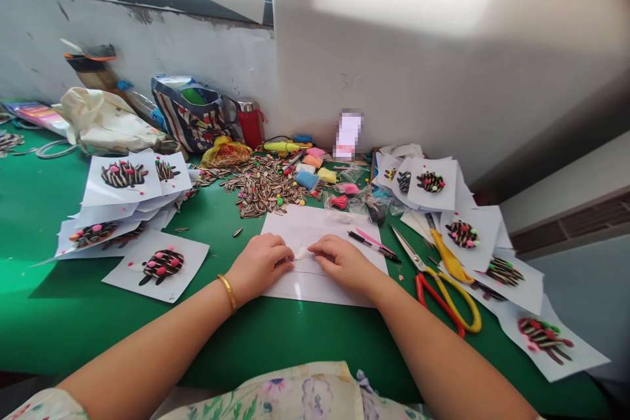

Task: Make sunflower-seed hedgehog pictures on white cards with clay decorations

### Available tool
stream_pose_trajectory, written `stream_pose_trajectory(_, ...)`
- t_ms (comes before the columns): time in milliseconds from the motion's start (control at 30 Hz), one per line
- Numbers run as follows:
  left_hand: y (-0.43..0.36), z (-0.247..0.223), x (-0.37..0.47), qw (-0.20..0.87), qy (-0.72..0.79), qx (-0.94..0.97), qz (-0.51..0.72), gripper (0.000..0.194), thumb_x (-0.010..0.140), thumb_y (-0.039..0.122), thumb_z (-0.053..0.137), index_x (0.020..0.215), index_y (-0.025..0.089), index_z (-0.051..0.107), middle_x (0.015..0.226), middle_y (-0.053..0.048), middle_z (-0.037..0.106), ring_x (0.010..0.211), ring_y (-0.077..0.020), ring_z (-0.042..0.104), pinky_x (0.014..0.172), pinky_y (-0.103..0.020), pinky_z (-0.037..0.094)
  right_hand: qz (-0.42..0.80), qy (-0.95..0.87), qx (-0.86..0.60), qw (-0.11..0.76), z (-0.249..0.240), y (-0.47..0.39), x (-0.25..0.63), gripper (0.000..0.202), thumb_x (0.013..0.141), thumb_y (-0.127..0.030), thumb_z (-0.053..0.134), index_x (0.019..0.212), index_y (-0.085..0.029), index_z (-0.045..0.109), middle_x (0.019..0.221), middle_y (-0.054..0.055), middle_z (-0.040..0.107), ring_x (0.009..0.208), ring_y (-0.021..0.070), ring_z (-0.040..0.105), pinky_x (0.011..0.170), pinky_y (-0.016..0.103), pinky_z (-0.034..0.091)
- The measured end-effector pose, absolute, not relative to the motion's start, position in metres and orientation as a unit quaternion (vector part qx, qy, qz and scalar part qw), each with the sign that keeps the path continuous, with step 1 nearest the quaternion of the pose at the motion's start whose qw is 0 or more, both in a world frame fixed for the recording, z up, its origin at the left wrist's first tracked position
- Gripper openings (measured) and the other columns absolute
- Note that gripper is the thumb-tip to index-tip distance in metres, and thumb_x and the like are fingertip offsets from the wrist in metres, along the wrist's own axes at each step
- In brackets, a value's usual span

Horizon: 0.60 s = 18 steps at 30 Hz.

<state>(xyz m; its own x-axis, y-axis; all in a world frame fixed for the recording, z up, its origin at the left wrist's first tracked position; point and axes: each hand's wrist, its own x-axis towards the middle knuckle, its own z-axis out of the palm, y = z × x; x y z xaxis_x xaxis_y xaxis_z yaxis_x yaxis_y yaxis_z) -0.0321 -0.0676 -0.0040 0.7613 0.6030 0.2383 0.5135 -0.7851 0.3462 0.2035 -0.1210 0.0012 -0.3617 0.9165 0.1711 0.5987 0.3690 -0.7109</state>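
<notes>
Both hands meet over a white sheet of paper (339, 287) on the green table. My left hand (260, 267), with a gold bangle at its wrist, has its fingers curled and pressed together against a small white lump (300, 253), which looks soft, like modelling clay. My right hand (346, 264) pinches at the lump's other side; the exact contact there is too small to see. Faint pencil lines show on the paper around the fingertips. To the right of my right hand lie a black pen (371, 244) and a pink pen (377, 240).
Scissors (433, 282) and a yellow-handled cutter (447, 252) lie at right. Stacked cards with seed hedgehogs stand left (123, 177) and right (433, 184). Behind the paper are a sunflower seed pile (260, 184), coloured clay packets (308, 179) and a red flask (251, 125).
</notes>
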Motion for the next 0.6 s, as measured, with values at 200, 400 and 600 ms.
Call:
stream_pose_trajectory(200,-0.073,-0.007,-0.02,0.063,0.313,0.932,0.17,0.017,0.091,0.022,0.054,0.08,0.019,0.066,0.08,-0.006,0.064,0.08,-0.0207,0.057,0.076,-0.036,0.043,0.28,-0.775,-0.488,0.287,0.0,-0.121,0.203,0.028,0.088,-0.012,0.055,0.11,-0.02,0.071,0.103,0.008,0.069,0.099,0.0185,0.062,0.093,0.034,0.049)
stream_pose_trajectory(400,-0.068,-0.004,-0.023,0.139,0.35,0.901,0.215,0.012,0.087,0.019,0.055,0.077,0.019,0.061,0.077,-0.003,0.062,0.078,-0.0189,0.058,0.073,-0.032,0.045,0.283,-0.772,-0.49,0.289,-0.001,-0.122,0.203,0.028,0.088,-0.012,0.056,0.11,-0.021,0.07,0.103,0.007,0.069,0.098,0.0184,0.062,0.092,0.034,0.049)
stream_pose_trajectory(600,-0.059,-0.003,-0.039,0.246,0.412,0.832,0.278,0.012,0.092,0.029,0.051,0.088,0.021,0.059,0.083,-0.001,0.065,0.076,-0.0165,0.06,0.07,-0.03,0.05,0.285,-0.773,-0.487,0.289,0.0,-0.121,0.204,0.029,0.088,-0.012,0.056,0.111,-0.022,0.07,0.104,0.007,0.068,0.098,0.018,0.063,0.092,0.033,0.049)
